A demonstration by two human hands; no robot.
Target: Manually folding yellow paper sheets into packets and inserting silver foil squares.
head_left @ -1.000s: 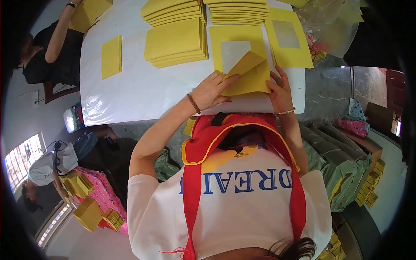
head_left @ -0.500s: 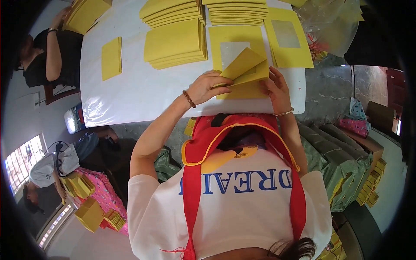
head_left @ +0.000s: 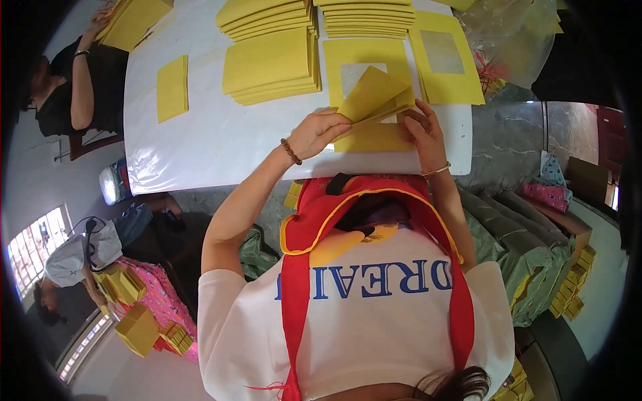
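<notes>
Between my hands is a folded yellow paper piece [head_left: 372,92], raised off the table with its upper flap standing up at an angle. My left hand [head_left: 321,131] pinches its left end between thumb and fingers. At its right end my right hand [head_left: 426,137] has bent fingers and thumb on the paper's edge. Beneath it a yellow sheet [head_left: 374,142] lies flat near the table's front edge. Just beyond is another flat yellow sheet with a pale rectangle [head_left: 334,53], partly covered by the raised flap.
Stacks of folded yellow paper [head_left: 267,67] stand farther back on the white-covered table [head_left: 200,147]. More yellow sheets [head_left: 438,57] lie at right, beside a clear plastic bag [head_left: 511,33]. A single folded piece [head_left: 172,89] lies left. Two other people are at left; green-wrapped bundles [head_left: 515,247] stand right.
The folded piece has tipped up, and its flap stands higher and wider. My left hand has shifted slightly left, its fingers now closed together on the paper. My right hand stays at the right end.
</notes>
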